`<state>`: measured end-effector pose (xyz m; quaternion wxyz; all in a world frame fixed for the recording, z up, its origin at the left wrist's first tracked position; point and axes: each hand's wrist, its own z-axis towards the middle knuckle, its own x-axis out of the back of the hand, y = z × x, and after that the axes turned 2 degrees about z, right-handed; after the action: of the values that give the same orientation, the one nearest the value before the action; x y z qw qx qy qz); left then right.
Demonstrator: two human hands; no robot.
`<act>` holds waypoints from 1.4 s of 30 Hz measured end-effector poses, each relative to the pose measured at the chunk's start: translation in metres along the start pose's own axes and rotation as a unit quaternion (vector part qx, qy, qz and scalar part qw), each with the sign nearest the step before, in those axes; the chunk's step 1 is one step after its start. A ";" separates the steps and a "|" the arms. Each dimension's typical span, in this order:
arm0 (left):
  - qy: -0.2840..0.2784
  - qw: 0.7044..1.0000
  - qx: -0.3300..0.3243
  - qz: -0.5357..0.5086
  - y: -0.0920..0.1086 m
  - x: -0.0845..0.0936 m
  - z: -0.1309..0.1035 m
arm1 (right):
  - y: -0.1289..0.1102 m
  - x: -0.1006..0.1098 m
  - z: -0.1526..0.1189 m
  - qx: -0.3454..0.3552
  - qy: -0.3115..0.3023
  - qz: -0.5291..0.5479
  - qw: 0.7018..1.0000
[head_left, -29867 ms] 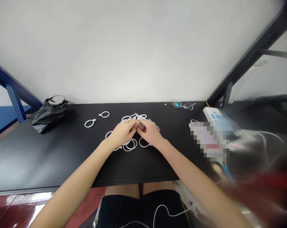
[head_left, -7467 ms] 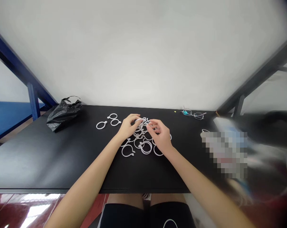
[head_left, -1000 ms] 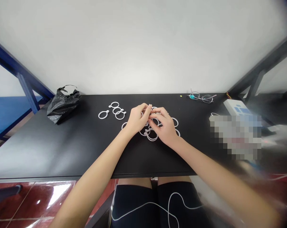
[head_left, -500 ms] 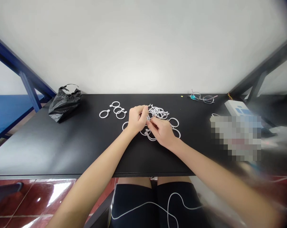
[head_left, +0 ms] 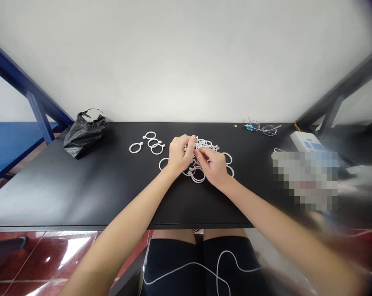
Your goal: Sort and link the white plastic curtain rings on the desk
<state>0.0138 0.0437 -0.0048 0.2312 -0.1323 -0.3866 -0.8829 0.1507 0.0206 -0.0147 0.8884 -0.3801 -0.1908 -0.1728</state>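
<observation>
White rings with small knobs lie in a pile (head_left: pixel 198 174) on the black table (head_left: pixel 118 181), under and around both hands. Several more white rings (head_left: pixel 136 148) lie apart to the left. My left hand (head_left: pixel 182 153) is closed over the left part of the pile, thumb against the curled fingers; what it pinches is too small to make out. Close beside it, my right hand (head_left: pixel 211 163) pinches with thumb and forefinger near the left fingertips, and the thing between them is likewise hidden.
A crumpled black plastic bag (head_left: pixel 85 133) sits at the back left. Eyeglasses (head_left: pixel 261 127) lie at the back right, near a white box (head_left: pixel 307 142) and a blurred object. A white cable (head_left: pixel 201 266) crosses the person's lap.
Both hands have shifted slightly to the right, and the right fingertips are a little higher over the pile. Both remain closed.
</observation>
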 end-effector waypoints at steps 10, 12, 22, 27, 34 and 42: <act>0.024 0.999 0.004 0.028 -0.001 -0.003 0.001 | -0.002 -0.002 0.003 0.031 0.050 -0.014 0.998; 0.032 0.999 0.006 0.036 -0.002 -0.004 0.001 | -0.002 -0.003 0.004 0.043 0.084 -0.004 0.996; 0.041 0.998 -0.010 0.046 -0.008 -0.004 0.001 | 0.001 -0.004 0.003 0.077 0.102 0.012 0.992; 0.040 0.998 -0.023 0.040 -0.008 -0.004 0.001 | 0.004 -0.005 0.003 0.059 0.096 0.031 0.993; 0.042 0.997 -0.014 0.055 -0.006 -0.004 0.003 | 0.003 -0.004 0.004 0.025 0.068 0.064 0.995; 0.046 0.997 -0.016 0.065 -0.007 -0.004 0.003 | 0.002 -0.005 0.003 0.025 0.067 0.086 0.994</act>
<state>0.0139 0.0514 -0.0091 0.3036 -0.1198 -0.3517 -0.8774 0.1469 0.0252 -0.0159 0.9198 -0.3607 -0.1017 -0.1160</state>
